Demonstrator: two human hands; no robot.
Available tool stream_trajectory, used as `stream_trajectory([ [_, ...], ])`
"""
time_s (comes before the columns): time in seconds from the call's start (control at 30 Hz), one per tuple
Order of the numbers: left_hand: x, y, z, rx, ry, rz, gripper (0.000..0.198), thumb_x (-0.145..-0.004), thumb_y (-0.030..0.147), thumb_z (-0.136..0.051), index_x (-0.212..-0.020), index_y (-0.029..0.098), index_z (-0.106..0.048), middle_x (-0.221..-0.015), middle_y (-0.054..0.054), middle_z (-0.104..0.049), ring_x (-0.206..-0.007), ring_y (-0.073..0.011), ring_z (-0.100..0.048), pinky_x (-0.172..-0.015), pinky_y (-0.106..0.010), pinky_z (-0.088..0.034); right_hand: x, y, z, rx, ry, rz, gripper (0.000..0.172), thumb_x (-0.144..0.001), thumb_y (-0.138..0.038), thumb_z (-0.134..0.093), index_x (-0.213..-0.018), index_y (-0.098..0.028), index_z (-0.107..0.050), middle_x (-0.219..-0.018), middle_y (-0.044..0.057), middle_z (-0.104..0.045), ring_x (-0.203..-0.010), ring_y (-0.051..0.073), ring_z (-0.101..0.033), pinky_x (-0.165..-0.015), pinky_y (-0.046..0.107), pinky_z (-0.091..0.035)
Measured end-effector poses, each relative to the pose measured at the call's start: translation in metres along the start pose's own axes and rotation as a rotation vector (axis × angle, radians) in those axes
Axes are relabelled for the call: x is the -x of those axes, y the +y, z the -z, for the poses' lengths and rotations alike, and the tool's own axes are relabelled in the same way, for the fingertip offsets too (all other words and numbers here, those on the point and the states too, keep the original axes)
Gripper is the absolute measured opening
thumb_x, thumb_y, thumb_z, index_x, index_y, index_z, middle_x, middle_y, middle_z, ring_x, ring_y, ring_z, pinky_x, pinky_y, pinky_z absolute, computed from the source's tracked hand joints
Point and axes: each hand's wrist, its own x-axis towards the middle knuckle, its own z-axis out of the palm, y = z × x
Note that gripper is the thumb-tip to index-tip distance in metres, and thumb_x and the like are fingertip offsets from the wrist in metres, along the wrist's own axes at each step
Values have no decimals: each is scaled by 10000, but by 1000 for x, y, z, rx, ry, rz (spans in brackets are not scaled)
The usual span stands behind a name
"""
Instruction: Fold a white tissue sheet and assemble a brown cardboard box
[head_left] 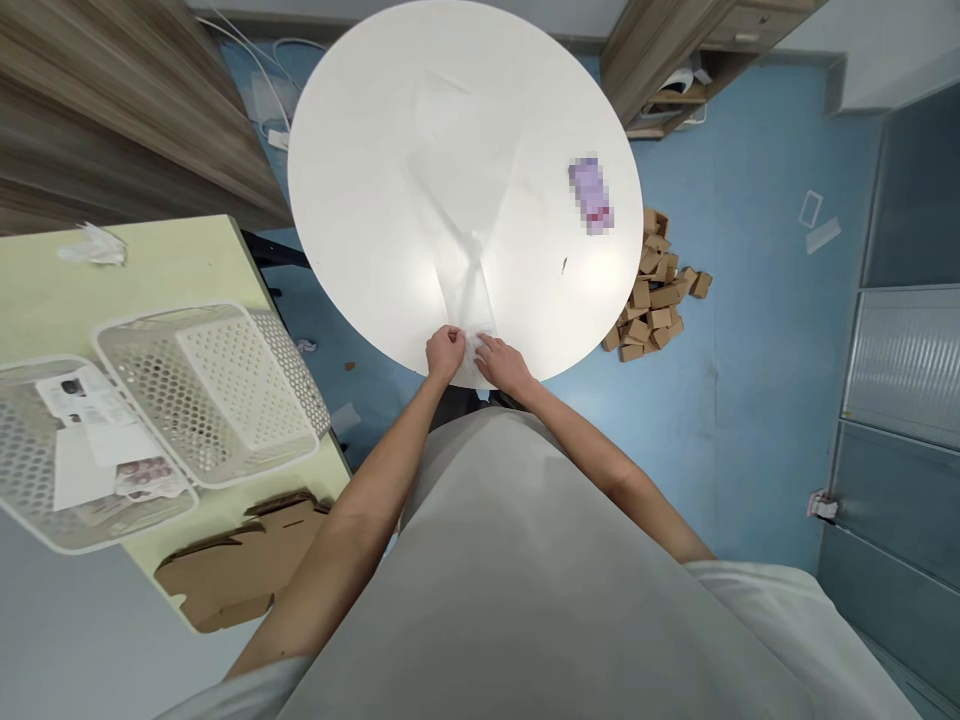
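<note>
Translucent film (475, 215), pinched in midway, stretches from twelve to six o'clock on a round table (352, 200). At six, the left hand (445, 353) pinches its end; the right hand (505, 365) touches it, grip unclear. Handling this end seemingly calls for light fingertips.

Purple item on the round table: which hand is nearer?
Right. The right hand is below and left of the purple item in the picture; the left hand is also below but farther left.

A round white table (352, 170) bears translucent sheeting (469, 190) and a blurred purple object (591, 192).
</note>
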Motion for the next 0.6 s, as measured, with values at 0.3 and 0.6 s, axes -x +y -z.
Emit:
stream_trajectory([
  [0.3,-7,10,18,-138,-86,33,269,-982,292,-612,-1224,210,-696,-1157,-164,-814,-1191,-366,-761,-1091,-522,-576,-24,10,-8,-3,-44,19,294,-1114,-130,-530,-1366,-144,-681,-1481,223,-648,-1366,342,-598,-1114,465,-563],
  [0.6,-81,105,32,-263,259,-301,1036,-993,446,-742,-1807,140,-179,-1871,-275,-191,-1724,-481,-251,-1344,-622,-397,-34,9,0,-61,-79,55,330,-1070,-107,-566,-1383,-147,-661,-1490,220,-649,-1365,343,-592,-1129,464,-558],
])
